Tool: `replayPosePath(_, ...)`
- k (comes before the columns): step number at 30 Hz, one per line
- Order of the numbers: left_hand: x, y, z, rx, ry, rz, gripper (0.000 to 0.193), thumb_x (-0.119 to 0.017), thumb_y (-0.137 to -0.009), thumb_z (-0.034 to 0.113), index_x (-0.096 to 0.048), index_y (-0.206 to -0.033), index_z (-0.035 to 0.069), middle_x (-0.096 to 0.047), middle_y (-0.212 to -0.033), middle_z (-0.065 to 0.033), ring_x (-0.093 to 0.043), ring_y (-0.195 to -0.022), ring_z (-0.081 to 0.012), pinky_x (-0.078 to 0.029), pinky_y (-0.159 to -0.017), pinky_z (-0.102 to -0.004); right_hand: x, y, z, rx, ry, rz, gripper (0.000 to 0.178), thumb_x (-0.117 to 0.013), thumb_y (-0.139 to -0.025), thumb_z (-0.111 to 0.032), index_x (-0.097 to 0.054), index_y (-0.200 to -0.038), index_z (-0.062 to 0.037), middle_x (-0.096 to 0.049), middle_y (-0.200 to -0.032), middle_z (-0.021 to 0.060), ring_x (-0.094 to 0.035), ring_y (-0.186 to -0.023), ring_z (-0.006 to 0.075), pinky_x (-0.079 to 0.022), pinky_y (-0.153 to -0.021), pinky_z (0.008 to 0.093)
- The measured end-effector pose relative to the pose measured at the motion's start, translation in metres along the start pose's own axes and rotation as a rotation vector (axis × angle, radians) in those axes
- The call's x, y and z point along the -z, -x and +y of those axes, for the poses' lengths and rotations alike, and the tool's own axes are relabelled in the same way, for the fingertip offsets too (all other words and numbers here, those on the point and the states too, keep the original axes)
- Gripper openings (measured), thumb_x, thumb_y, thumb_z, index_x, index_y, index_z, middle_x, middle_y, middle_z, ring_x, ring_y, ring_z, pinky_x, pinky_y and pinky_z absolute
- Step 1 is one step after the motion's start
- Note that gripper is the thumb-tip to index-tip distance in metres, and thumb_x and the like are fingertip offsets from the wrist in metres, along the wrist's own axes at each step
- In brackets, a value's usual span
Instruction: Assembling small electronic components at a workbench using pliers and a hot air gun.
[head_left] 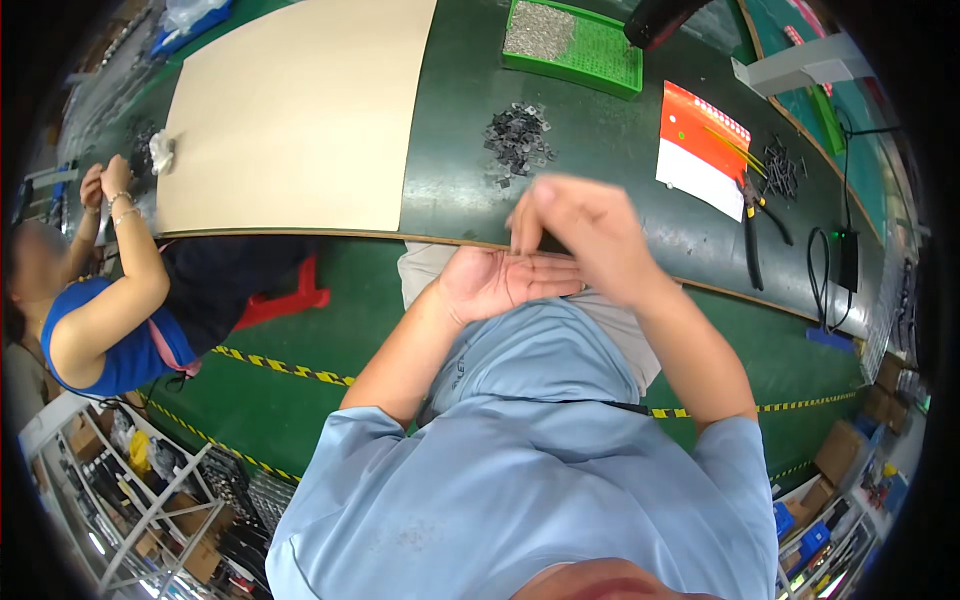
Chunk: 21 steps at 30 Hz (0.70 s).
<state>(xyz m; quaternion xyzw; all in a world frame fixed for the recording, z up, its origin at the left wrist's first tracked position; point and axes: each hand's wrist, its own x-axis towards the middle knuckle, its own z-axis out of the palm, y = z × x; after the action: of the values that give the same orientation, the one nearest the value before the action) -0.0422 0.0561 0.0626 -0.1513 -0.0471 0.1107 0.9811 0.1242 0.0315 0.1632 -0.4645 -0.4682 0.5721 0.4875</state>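
My left hand (508, 279) lies palm up just below the front edge of the worktable, its fingers stretched out to the right. Nothing that I can make out rests on the palm. Above its fingers, my right hand (585, 232) is bent down at the table edge with its fingers curled together. It is slightly blurred, and whatever it may hold is hidden. On the dark green table (450, 130) beyond my hands is a loose heap of small flat black pieces (518, 140).
A green tray (610, 75) of small metallic parts stands at the back. To the right are an orange and white sheet (700, 150), black-handled pliers (753, 235), dark rods (783, 168) and a cable (822, 280). A beige board (290, 120) covers the left; a co-worker (110, 310) sits beyond.
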Motion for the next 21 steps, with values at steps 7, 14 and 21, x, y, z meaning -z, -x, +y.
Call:
replayPosePath(7, -0.019, -0.003, -0.001, 0.016, -0.426, 0.287, 0.08, -0.028, -0.108, 0.05, -0.027, -0.15, -0.018, -0.032, -0.152, -0.0416, -0.035, -0.145, -0.05, -0.03, -0.122, -0.0521, 0.029, -0.085, -0.008, 0.221, 0.183, 0.121, 0.049, -0.05, -0.107, -0.037, -0.063, -0.078, -0.0003, -0.063, -0.076, 0.0043, -0.059, -0.076, 0.0135, -0.047, -0.078, 0.0282)
replayPosePath(14, -0.015, 0.0, -0.006, -0.011, -0.439, 0.276, 0.078, -0.029, -0.108, 0.049, -0.033, -0.148, -0.017, -0.039, -0.149, -0.0405, -0.039, -0.143, -0.05, -0.032, -0.122, -0.0515, 0.025, -0.059, 0.001, 0.076, 0.171, 0.161, 0.054, -0.045, -0.109, -0.04, -0.055, -0.069, -0.0049, -0.055, -0.067, 0.0031, -0.054, -0.069, 0.013, -0.044, -0.101, 0.0331)
replayPosePath(21, -0.008, 0.003, 0.001, -0.028, -0.261, 0.182, 0.072, -0.033, -0.107, 0.05, -0.044, -0.145, -0.01, -0.046, -0.145, -0.0373, -0.046, -0.138, -0.0491, -0.036, -0.12, -0.0525, 0.004, -0.007, 0.0, -0.074, 0.105, 0.236, 0.056, -0.041, -0.11, -0.038, -0.05, -0.064, -0.0071, -0.048, -0.061, 0.0006, -0.048, -0.063, 0.011, -0.045, -0.098, 0.035)
